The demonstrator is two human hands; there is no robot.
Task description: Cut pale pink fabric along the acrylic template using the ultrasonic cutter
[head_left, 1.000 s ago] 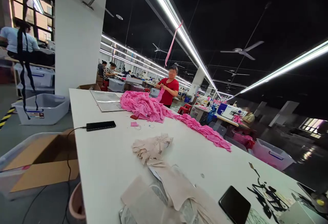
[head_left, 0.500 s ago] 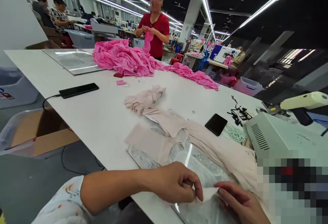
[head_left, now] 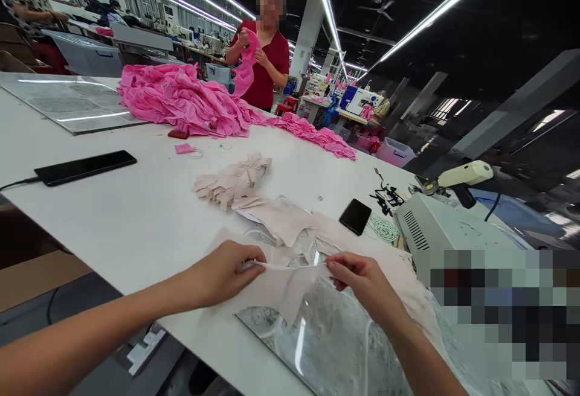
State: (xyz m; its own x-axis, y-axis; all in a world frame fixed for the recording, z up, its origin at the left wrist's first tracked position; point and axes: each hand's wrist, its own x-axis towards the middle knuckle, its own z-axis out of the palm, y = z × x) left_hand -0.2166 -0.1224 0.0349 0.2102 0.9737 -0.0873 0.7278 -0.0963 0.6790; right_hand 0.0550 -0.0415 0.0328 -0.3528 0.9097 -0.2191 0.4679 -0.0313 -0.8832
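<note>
A pale beige fabric piece (head_left: 276,287) is stretched between my two hands, its upper edge drawn taut. My left hand (head_left: 235,269) pinches the left end of that edge between thumb and fingers. At the other end, my right hand (head_left: 353,272) pinches the corner. Part of the piece hangs down over a clear, shiny plate (head_left: 335,323) on the table. Behind it lie more beige fabric pieces (head_left: 281,218), spread toward the right, and a ruffled beige heap (head_left: 235,180).
On the white table (head_left: 149,215) lie a black phone (head_left: 86,168) with a cable, a dark square object (head_left: 356,216), a coil of pale cord (head_left: 383,228) and a pink fabric pile (head_left: 181,97). A grey-green machine (head_left: 444,227) stands right. Opposite, a person in red (head_left: 272,58) holds pink fabric.
My hands have moved up and left from the near end of the plate, and the beige piece is now lifted and stretched between them. The view has swung right.
</note>
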